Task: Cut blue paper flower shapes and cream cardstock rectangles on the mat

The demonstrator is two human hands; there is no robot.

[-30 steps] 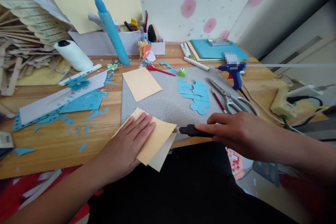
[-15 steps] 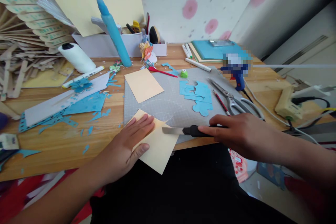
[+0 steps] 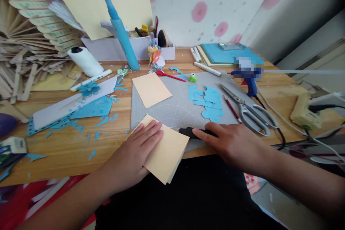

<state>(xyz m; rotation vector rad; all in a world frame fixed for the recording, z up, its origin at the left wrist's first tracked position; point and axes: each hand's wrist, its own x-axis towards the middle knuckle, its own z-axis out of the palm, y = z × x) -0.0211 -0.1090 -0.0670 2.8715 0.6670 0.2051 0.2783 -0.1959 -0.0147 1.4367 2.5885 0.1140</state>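
My left hand [image 3: 141,149] lies flat on a folded cream sheet of paper [image 3: 168,151], pressing it at the mat's front edge with fingers stretched out. Two layers show at the sheet's near corner, which juts past the table edge. In my right hand [image 3: 229,138] is a utility knife [image 3: 190,133] with a black handle, held at the right side of the sheet. Its blade is mostly hidden, apparently between the paper layers. Another cream sheet [image 3: 151,89] rests farther back on the grey cutting mat [image 3: 178,102].
Right of the mat's middle are blue paper cutouts [image 3: 206,100], a red pencil [image 3: 232,109] and large scissors [image 3: 245,109]. A blue glue gun [image 3: 251,82] stands behind them. Blue scraps [image 3: 106,118] and a white strip [image 3: 54,115] lie left. A white spool [image 3: 84,61] is farther back.
The knife's blade, in plain view above the paper before, is now mostly out of sight at the sheet's right side. The paper's second layer has come into view. My left thumb is now hidden.
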